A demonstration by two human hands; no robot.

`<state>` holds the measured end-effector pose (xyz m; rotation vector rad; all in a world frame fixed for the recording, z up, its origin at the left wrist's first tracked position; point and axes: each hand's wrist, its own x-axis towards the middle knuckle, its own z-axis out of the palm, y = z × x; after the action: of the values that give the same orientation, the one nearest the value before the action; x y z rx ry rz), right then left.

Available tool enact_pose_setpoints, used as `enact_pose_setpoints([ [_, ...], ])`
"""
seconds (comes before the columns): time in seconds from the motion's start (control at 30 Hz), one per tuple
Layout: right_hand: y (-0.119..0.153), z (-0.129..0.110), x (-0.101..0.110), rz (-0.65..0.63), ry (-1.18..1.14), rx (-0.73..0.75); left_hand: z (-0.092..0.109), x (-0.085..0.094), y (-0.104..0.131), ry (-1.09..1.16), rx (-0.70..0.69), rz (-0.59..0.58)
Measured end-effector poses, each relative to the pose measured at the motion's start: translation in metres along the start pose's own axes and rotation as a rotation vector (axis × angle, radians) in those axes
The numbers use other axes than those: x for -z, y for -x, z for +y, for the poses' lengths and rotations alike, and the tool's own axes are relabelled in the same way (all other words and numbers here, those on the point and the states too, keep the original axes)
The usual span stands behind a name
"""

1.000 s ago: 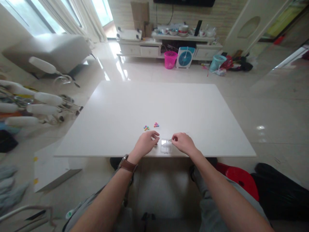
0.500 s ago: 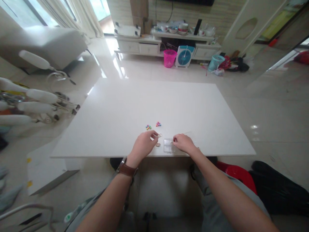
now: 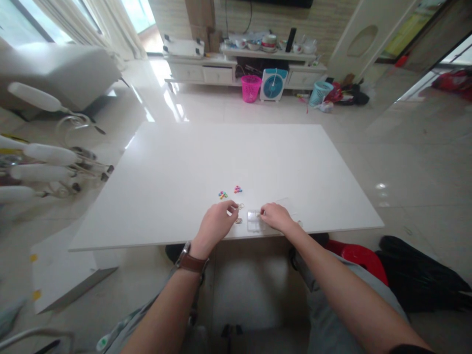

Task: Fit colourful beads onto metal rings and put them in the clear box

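My left hand (image 3: 216, 224) rests on the white table (image 3: 177, 172) near its front edge, fingers curled over small metal rings (image 3: 240, 207) that lie beside it. My right hand (image 3: 277, 218) is just right of a small clear plastic box (image 3: 253, 220), with fingertips pinched at the box's edge; what they pinch is too small to tell. Two little heaps of coloured beads (image 3: 223, 194) lie just beyond my hands. A brown watch is on my left wrist.
A rack of white-handled tools (image 3: 40, 167) stands left of the table. A red stool (image 3: 359, 255) and a black bag (image 3: 420, 275) are at my right. Far back stand a low cabinet (image 3: 221, 69), a pink basket (image 3: 250, 88) and a blue fan (image 3: 273, 84).
The view has drifted left and tilted a little. Both hands have stayed by the clear box; the metal rings beside my left hand have come into sight.
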<state>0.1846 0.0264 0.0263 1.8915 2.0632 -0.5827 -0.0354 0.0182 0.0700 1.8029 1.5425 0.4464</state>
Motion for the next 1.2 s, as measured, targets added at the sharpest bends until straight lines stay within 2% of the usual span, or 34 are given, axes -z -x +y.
enact_pose_setpoints([
  [0.23, 0.006, 0.0, 0.004, 0.042, 0.028, 0.012, 0.001, 0.002, 0.001, -0.033, -0.008, 0.011],
  [0.7, 0.014, -0.003, 0.006, -0.053, 0.051, 0.048, 0.001, 0.003, 0.001, -0.056, -0.013, 0.001],
  [0.83, 0.015, -0.005, 0.009, -0.007, 0.043, 0.066, -0.001, 0.003, -0.001, -0.056, -0.014, 0.006],
  [0.97, 0.017, -0.018, 0.007, 0.1, -0.02, 0.206, -0.005, 0.006, -0.002, -0.049, -0.001, 0.012],
  [1.07, 0.017, -0.033, 0.001, 0.134, -0.002, 0.327, -0.008, 0.008, -0.003, -0.042, 0.01, 0.027],
  [1.2, 0.011, -0.052, -0.005, 0.143, 0.033, 0.356, -0.008, 0.009, -0.004, -0.019, 0.02, 0.029],
])
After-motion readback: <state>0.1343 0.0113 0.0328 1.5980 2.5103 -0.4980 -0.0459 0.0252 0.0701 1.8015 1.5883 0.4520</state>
